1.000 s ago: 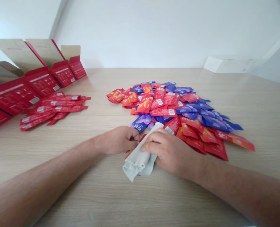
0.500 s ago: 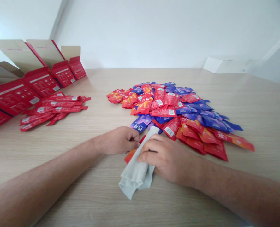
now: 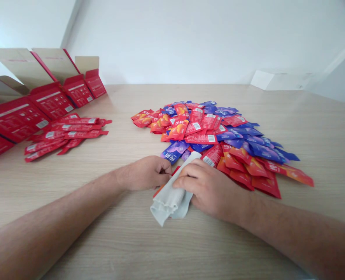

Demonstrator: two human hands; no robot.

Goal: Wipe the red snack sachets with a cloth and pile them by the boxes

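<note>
A folded pale white cloth [image 3: 170,197] lies slantwise near the middle, with my right hand [image 3: 211,188] closed around its right side. Beneath the cloth is a red and orange sachet [image 3: 158,191], mostly covered, showing only along its left edge. My left hand [image 3: 147,173] is closed, thumb and curled fingers at the upper left edge of this sachet, seemingly pinching it. Just beyond both hands spreads a heap of red and blue-purple sachets [image 3: 201,139]; the cloth's far end reaches its near side.
Red cardboard boxes [image 3: 52,102] with raised flaps stand in a row at the left. In front of them lies a small stack of red sachets [image 3: 81,135]. A white box [image 3: 273,80] is by the wall at the back right. Everything rests on a wooden table [image 3: 116,241].
My right hand has moved the cloth slightly away from me and to the right, covering more of the sachet's lower part. My left hand has stayed in place.
</note>
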